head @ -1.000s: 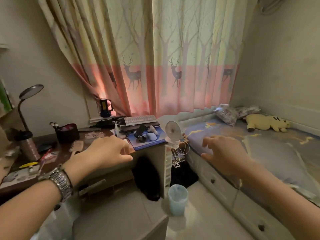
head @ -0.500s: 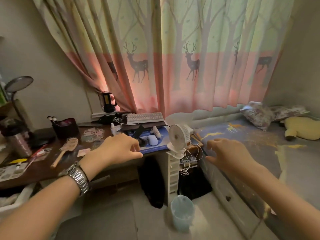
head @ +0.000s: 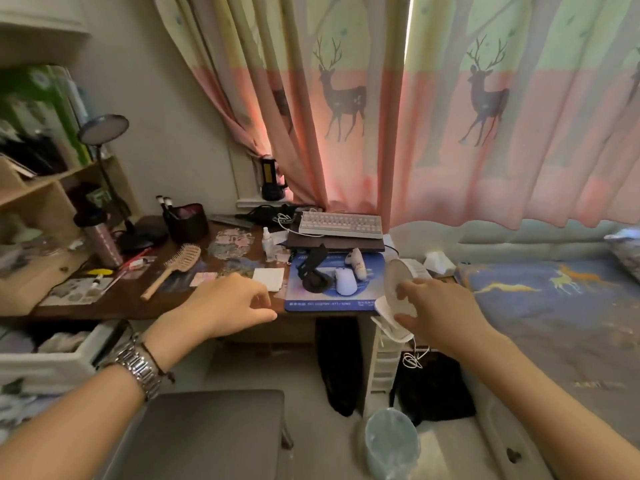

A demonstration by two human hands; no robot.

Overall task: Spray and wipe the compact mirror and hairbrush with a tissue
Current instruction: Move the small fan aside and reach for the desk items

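**Q:** Nearest to you?

**A:** Grey stool (head: 207, 431) at 6 o'clock, pale blue bin (head: 391, 441) at 5 o'clock, both on the floor.

**Q:** Hands?

**A:** My left hand (head: 225, 306), wristwatch (head: 138, 367) behind it, hovers over the front edge of the desk (head: 104, 306). Fingers loosely curled, nothing held. My right hand (head: 436, 313) is at 3 o'clock from the left, also loose and empty, in front of the small white fan (head: 394, 289). Contact with the fan: cannot tell.

**Q:** Task items?

**A:** All lying on the desk, untouched.
- Folded white tissue (head: 269, 278): just beyond my left knuckles, 1 o'clock.
- Compact mirror (head: 203, 278), a small pinkish square: 11 o'clock from that hand.
- Wooden hairbrush (head: 176, 265): just beside the mirror at 10 o'clock, handle toward me.
- Spray bottle (head: 267, 242): upright, 12 o'clock from the tissue.

**Q:** Farther back?

**A:** Blue mouse pad (head: 332, 304) with white mouse (head: 345, 280) at 3 o'clock from the tissue. Keyboard (head: 341, 225) behind the pad. Deer-print curtain (head: 450, 116) at the back.
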